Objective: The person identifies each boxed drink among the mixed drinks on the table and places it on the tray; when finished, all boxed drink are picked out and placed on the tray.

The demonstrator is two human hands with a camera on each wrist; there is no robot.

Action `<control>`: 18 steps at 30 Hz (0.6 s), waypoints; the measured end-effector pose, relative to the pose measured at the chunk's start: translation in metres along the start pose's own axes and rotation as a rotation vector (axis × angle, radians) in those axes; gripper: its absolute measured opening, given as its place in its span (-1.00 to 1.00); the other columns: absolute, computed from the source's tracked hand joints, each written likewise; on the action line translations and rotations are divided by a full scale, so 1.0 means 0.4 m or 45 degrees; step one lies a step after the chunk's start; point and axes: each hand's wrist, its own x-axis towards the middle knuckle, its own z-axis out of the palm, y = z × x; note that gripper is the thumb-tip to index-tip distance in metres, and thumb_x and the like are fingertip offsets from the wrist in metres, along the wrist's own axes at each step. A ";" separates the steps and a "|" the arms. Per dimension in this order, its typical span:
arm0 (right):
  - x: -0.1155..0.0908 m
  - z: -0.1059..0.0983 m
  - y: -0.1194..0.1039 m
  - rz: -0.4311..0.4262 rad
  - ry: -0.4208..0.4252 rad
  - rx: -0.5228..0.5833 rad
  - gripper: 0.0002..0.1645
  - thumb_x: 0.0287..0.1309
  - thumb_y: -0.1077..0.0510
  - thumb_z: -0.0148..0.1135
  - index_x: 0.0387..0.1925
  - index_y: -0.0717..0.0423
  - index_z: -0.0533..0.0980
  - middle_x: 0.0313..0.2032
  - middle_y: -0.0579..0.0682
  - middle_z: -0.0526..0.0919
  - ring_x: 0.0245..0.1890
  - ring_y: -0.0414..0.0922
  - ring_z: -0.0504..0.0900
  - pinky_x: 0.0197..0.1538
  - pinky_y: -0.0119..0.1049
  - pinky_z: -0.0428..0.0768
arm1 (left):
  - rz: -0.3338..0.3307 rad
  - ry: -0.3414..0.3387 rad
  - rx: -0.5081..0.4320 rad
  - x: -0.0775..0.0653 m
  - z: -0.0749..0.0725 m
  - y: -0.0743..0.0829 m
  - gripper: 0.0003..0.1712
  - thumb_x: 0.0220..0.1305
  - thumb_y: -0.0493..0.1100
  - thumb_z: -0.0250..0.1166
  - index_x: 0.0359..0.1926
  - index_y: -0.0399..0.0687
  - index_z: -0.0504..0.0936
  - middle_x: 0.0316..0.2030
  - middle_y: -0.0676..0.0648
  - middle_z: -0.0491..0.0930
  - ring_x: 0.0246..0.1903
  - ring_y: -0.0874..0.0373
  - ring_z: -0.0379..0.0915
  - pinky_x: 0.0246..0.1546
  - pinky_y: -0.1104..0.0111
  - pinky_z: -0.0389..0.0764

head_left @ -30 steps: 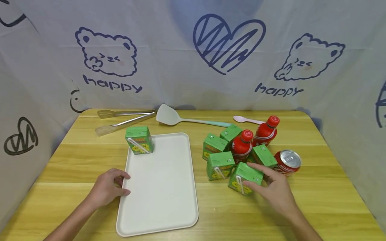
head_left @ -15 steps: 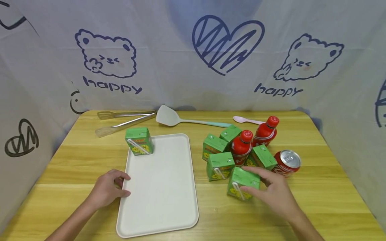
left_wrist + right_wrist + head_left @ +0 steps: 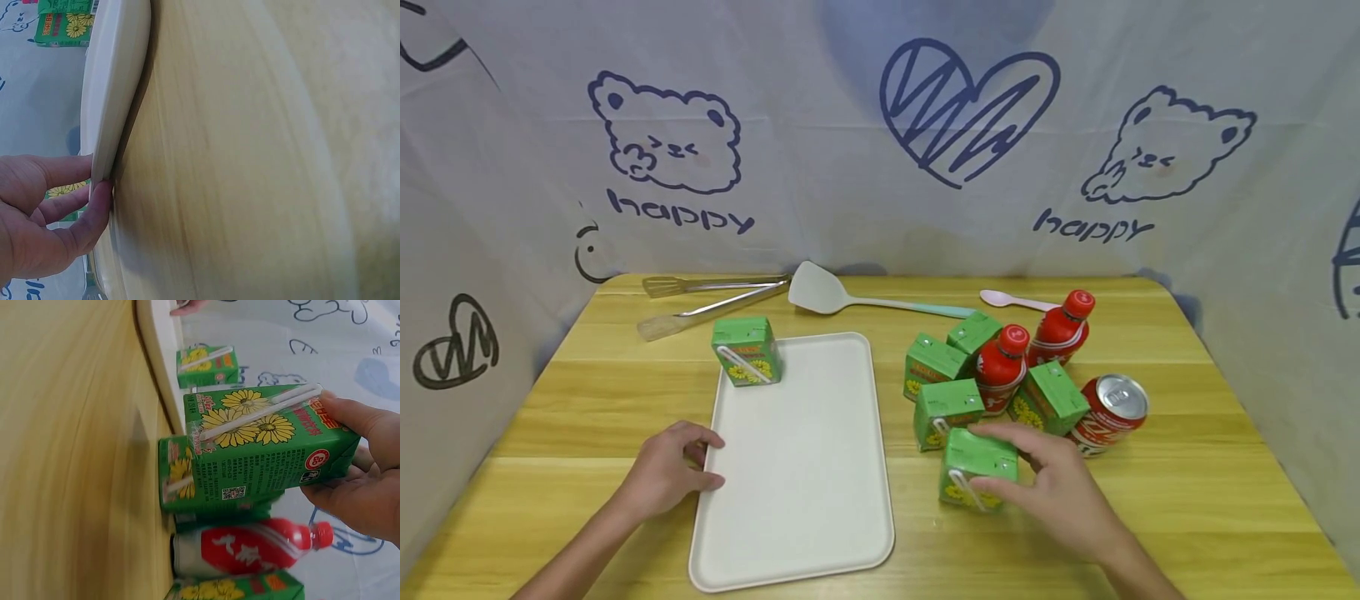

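My right hand (image 3: 1056,483) holds a green juice box (image 3: 981,458) with yellow flowers and a white straw, thumb on one side, fingers on the other. In the right wrist view the held juice box (image 3: 269,434) is tilted and clear of the table. My left hand (image 3: 673,462) grips the left rim of a white rectangular tray (image 3: 797,500); in the left wrist view its fingertips (image 3: 100,190) lie at the rim. Another juice box (image 3: 747,354) stands at the tray's far left corner.
Right of the tray several green juice boxes (image 3: 947,412) cluster around two red bottles (image 3: 1002,367), with a red can (image 3: 1112,412) beside them. Metal tongs (image 3: 722,312), a pale spatula (image 3: 820,290) and a pink spoon (image 3: 1011,298) lie along the table's back edge.
My right hand has drawn the juice box away from the cluster, leftward and toward the near side. The can now shows more of its side. My left hand and the tray stay put.
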 end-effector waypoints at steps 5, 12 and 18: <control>0.020 0.032 -0.023 -0.036 -0.063 -0.030 -0.46 -0.17 0.02 0.36 -0.04 -0.07 0.48 -0.06 -0.20 0.51 -0.08 -0.19 0.49 -0.10 -0.32 0.46 | 0.000 0.001 -0.002 -0.001 -0.001 0.000 -0.53 -0.34 -0.28 0.49 -0.27 -0.18 0.56 -0.37 -0.05 0.45 -0.42 0.13 0.38 -0.55 0.40 0.41; 0.059 0.088 -0.053 -0.060 -0.172 -0.004 -0.47 -0.14 0.00 0.32 -0.03 -0.10 0.46 -0.05 -0.21 0.50 -0.04 -0.22 0.44 -0.03 -0.30 0.41 | 0.002 0.002 0.005 -0.001 0.000 0.000 -0.52 -0.35 -0.27 0.50 -0.26 -0.19 0.56 -0.35 -0.06 0.44 -0.42 0.13 0.38 -0.55 0.39 0.41; 0.105 0.129 -0.112 -0.029 -0.236 0.085 -0.47 -0.17 0.19 0.36 -0.05 0.04 0.47 -0.08 -0.13 0.53 -0.11 -0.18 0.47 -0.08 -0.28 0.43 | -0.002 0.001 0.013 0.001 0.004 0.001 -0.49 -0.36 -0.26 0.50 -0.25 -0.21 0.54 -0.35 -0.07 0.43 -0.43 0.13 0.37 -0.56 0.39 0.41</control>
